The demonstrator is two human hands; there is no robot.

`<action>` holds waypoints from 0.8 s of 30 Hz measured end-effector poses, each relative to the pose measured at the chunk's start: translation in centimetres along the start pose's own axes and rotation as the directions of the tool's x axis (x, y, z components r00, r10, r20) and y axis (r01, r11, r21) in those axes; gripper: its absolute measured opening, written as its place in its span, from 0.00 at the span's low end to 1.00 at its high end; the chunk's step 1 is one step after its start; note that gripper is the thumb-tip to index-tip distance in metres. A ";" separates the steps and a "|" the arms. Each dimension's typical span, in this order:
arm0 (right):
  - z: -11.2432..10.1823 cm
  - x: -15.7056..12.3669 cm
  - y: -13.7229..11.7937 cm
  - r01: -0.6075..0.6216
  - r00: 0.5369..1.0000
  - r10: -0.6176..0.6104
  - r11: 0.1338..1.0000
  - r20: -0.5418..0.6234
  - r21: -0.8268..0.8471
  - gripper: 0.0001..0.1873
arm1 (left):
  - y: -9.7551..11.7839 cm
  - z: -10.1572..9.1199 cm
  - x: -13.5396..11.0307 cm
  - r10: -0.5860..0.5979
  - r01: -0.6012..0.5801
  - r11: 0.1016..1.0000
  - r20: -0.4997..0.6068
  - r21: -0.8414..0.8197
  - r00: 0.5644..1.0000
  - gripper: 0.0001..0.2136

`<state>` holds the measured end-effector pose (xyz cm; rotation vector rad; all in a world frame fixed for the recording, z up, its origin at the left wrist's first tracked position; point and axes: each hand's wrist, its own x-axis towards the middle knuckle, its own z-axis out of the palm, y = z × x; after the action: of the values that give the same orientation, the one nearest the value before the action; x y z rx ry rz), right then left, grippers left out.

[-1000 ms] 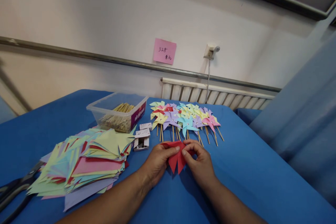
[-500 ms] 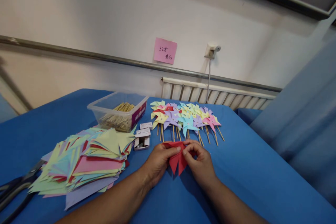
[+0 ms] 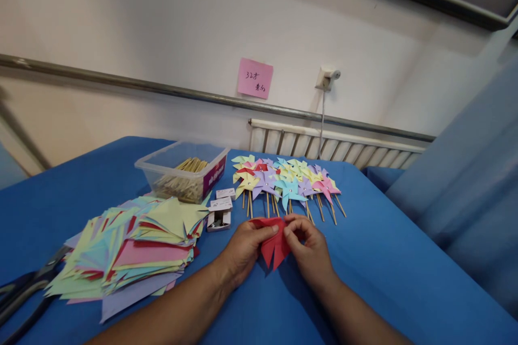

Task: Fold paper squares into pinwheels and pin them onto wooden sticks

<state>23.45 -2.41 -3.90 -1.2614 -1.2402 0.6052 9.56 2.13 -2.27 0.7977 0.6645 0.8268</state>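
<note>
A cut red paper square [image 3: 274, 248] lies on the blue tablecloth [image 3: 384, 264] in front of me. My left hand [image 3: 245, 248] pinches its left side with thumb and fingers closed on a folded corner. My right hand [image 3: 309, 248] pinches another corner from the right, fingertips almost meeting the left thumb at the paper's centre. Just beyond the hands lies a row of finished paper pinwheels [image 3: 285, 180] on wooden sticks, in yellow, purple, blue, green and pink.
A stack of cut coloured paper squares [image 3: 133, 245] sits at the left. Behind it stands a clear plastic box of wooden sticks [image 3: 184, 175]. Small white boxes of pins [image 3: 219, 213] lie between. Scissors [image 3: 24, 291] rest at the far left edge. A wall with a rail runs behind.
The hands stay on the red paper; the right fingers have curled in slightly and shifted a little left over the paper's centre.
</note>
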 end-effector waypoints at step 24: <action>2.7 -4.0 -1.4 0.123 0.973 -0.102 0.988 0.208 -0.091 0.28 | 0.2 -0.3 0.4 -0.005 -0.020 0.987 -0.157 -0.158 0.988 0.05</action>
<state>19.40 -5.38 -4.48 -1.2274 -1.5195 0.6050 9.45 2.70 -2.37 0.5949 0.7254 0.9445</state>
